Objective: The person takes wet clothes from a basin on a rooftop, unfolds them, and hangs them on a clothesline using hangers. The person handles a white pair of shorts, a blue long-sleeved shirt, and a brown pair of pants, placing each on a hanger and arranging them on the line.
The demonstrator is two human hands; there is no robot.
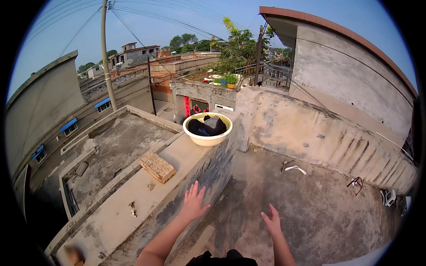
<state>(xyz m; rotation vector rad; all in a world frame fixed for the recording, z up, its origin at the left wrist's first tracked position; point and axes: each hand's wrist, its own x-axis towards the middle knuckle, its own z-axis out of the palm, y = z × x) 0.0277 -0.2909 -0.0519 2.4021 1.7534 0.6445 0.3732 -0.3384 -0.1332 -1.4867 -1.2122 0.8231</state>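
Neither grip holds anything; left hand (194, 201) stretches forward, fingers spread, against the parapet wall (195, 177); right hand (271, 220) hovers open above the rooftop floor (310, 208); cream basin (207, 128) with dark clothes sits farther along the wall top, beyond a brick (157, 166).

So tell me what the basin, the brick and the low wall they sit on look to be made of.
The basin looks like plastic: smooth, cream-yellow, with a slight sheen and a rolled rim. The brick seems to be fired clay or rough masonry: tan, grainy and pitted. The low wall looks like cement-rendered masonry: matt grey, stained dark down its side. Neither the left hand nor the right hand holds anything.
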